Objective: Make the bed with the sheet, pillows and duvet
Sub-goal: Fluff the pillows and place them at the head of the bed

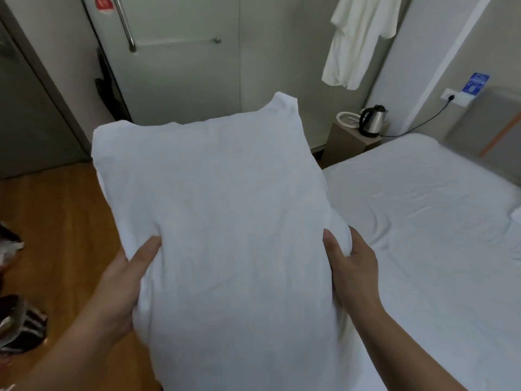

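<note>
A white pillow [225, 215] fills the middle of the view, held up in front of me with its long side pointing away. My left hand [124, 280] grips its left edge, thumb on top. My right hand [352, 263] grips its right edge, thumb pressed into the fabric. To the right lies the bed [423, 221], covered by a white sheet with a few wrinkles. A small bit of white fabric [516, 214] shows at the far right edge of the bed.
A wooden floor [56, 221] lies to the left, with dark shoes or bags [19, 325] at the left edge. A bedside stand carries a metal kettle [372, 121]. A white robe [361, 38] hangs on the wall. A glass door [169, 52] stands behind.
</note>
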A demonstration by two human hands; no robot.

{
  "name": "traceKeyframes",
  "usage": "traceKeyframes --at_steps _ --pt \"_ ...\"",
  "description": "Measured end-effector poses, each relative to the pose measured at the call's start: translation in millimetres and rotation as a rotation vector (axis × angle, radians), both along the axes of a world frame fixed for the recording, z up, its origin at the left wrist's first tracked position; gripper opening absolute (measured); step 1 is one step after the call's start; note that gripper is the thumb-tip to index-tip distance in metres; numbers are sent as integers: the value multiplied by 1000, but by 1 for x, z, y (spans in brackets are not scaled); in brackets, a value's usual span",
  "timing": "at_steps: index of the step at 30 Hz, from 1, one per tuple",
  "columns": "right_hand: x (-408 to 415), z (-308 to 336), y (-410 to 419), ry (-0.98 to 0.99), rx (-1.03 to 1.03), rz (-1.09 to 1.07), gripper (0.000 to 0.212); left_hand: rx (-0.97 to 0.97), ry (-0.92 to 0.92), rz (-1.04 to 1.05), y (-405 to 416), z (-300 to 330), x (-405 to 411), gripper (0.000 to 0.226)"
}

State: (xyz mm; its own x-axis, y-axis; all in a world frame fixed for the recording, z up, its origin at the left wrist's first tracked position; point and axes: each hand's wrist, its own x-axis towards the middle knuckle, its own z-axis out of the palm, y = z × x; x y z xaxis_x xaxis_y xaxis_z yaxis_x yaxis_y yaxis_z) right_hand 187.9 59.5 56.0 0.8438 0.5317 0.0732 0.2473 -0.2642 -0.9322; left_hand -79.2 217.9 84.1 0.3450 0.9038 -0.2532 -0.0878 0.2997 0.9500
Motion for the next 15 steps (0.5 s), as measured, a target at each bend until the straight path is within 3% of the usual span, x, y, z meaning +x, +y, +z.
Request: traceKeyframes --at_steps 3,6,10,13,15 --pt "-20 -13 56 -10 -28 -51 51 -24 33 -49 78 -11 -5 99" --pt "-41 -12 114 -5 -58 -143 37 -32 35 -126 164 -12 -4 101" --pt "-37 2 173 -15 -94 -265 17 -31 -15 -233 251 -7 24 53" --pt "-27 7 221 -25 -79 -334 21 -31 -40 -318 311 -8 52 43" --pt "-16 1 256 -24 -73 -351 24 -21 -60 -372 350 -14 68 52"
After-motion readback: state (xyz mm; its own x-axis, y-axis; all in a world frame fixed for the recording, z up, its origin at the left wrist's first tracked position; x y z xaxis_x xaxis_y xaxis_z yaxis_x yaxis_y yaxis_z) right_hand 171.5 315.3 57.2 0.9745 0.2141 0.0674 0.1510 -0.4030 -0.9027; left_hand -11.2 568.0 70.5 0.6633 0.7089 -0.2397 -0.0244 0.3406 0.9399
